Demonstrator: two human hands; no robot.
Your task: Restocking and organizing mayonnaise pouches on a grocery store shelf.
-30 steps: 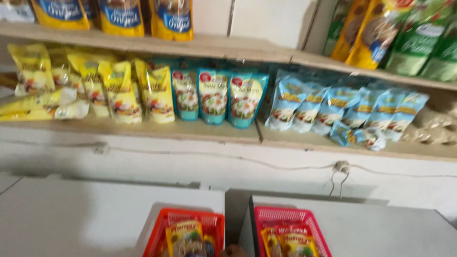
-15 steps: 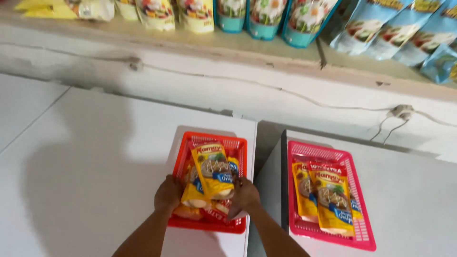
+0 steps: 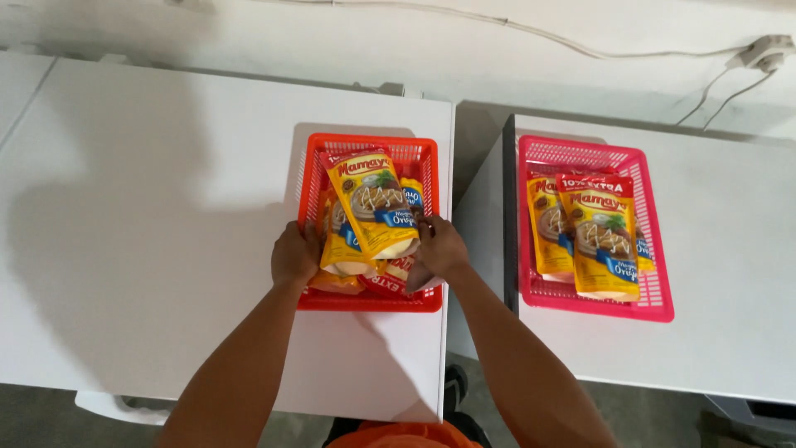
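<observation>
**Both hands on pouches in the red basket, centre frame**

Red basket sits centre frame, at the right edge of a white desk. It is stuffed with yellow sauce pouches, red-topped, some lying flat, some crooked. Top pouch lies tilted, its top end toward upper left, bottom end toward lower right, on top of the pile.

Left hand is at the basket's lower-left part, grip curled round the left side of the pouch stack, fingers tucked under or behind the pouches, so how far it closes is hidden; it touches the pouches for sure. Right hand is at the basket's lower-right part, grip narrow, fingers pressed onto the lower right corner of the top pouch and the pouches beneath it. Both forearms come up from the bottom edge of the frame. Orange clothing shows at bottom centre.

Right of frame: pink basket on a second white desk, well apart from the hands. Two yellow pouches lie in it, overlapping, tops toward the upper edge. A dark gap runs between the two desks. White wall along the top; a thin cable runs across it to a plug in the upper right corner.
</observation>
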